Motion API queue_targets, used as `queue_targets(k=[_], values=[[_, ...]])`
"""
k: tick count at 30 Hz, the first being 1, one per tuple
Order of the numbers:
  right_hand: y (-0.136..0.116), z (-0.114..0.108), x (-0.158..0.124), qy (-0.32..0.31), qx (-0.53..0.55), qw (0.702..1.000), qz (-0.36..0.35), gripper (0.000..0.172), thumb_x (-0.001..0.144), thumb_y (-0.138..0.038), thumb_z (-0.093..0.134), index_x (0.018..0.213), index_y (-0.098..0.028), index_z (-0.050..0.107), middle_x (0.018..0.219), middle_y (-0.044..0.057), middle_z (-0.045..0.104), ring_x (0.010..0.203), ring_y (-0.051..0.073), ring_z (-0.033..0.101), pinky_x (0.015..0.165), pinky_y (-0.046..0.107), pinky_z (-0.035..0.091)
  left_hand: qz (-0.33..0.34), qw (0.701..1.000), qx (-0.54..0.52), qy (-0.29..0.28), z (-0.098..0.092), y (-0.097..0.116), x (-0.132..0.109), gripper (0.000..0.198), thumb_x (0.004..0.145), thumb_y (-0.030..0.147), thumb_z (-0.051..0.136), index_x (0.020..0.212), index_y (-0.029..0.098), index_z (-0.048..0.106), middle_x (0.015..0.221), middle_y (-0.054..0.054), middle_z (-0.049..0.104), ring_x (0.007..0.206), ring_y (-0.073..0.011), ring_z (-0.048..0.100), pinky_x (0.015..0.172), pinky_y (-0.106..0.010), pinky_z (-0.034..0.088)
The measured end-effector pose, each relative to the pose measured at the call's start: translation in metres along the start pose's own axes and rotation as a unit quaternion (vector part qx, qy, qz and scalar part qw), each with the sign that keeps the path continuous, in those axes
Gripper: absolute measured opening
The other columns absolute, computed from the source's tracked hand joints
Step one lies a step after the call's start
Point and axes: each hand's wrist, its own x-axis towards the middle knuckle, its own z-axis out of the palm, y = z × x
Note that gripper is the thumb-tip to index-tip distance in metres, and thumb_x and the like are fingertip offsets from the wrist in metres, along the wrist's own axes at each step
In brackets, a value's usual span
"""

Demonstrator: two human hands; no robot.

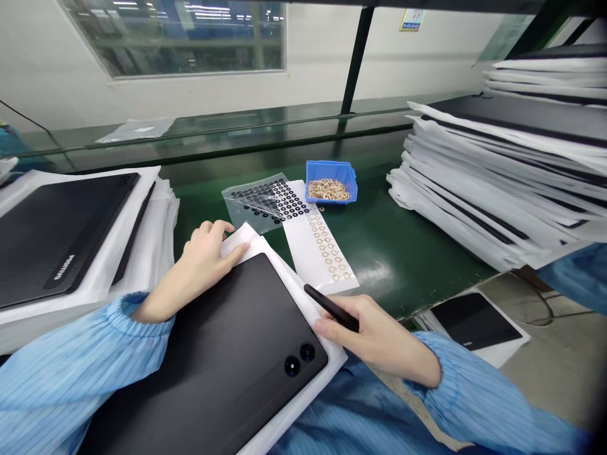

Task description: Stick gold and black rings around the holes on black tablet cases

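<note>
A black tablet (227, 354) lies back-side up on a white sleeve (303, 303) in front of me, its two camera lenses (300, 360) near the right corner. My left hand (202, 259) rests with fingers stretched on the sleeve's far corner. My right hand (379, 338) grips a black tweezer-like tool (329, 308) beside the tablet's right edge. Just beyond lie a white strip of gold rings (322, 246) and a clear sheet of black rings (270, 199).
A blue bin of gold rings (331, 180) sits on the green bench. A tall stack of sleeved tablets (512, 170) stands right, another tablet stack (61, 234) left. One more tablet (474, 322) lies low at right.
</note>
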Motion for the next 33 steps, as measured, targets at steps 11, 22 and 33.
queue_targets(k=[11, 22, 33], values=[[-0.003, -0.005, -0.011, -0.081, 0.082, 0.992, 0.047, 0.031, 0.085, -0.033, 0.052, 0.058, -0.018, 0.044, 0.053, -0.004, 0.042, 0.049, 0.011, 0.048, 0.050, 0.022, 0.035, 0.022, 0.997, -0.056, 0.040, -0.009, 0.006, -0.003, 0.035, 0.079, 0.047, 0.048, 0.096, 0.018, 0.053, 0.093, -0.007, 0.054, 0.083, -0.0235, 0.054, 0.074, -0.034, 0.044], [-0.020, -0.003, 0.002, -0.015, 0.107, 0.992, -0.059, 0.032, 0.084, -0.037, 0.051, 0.062, -0.020, 0.034, 0.062, -0.004, 0.030, 0.058, 0.011, 0.031, 0.053, 0.024, 0.027, 0.094, 0.987, -0.116, -0.051, -0.025, 0.011, -0.008, 0.044, 0.092, 0.048, 0.031, 0.066, 0.019, 0.049, 0.065, 0.002, 0.051, 0.063, -0.0154, 0.049, 0.059, -0.027, 0.037], [-0.018, -0.010, 0.029, 0.053, 0.153, 0.985, -0.068, 0.035, 0.082, -0.056, 0.050, 0.084, -0.021, 0.045, 0.072, -0.002, 0.048, 0.048, 0.009, 0.023, 0.045, 0.024, 0.025, 0.008, 0.992, -0.066, 0.110, -0.117, -0.010, -0.019, 0.033, 0.092, 0.042, 0.039, 0.077, 0.017, 0.056, 0.080, 0.000, 0.061, 0.079, -0.0182, 0.057, 0.073, -0.026, 0.043]])
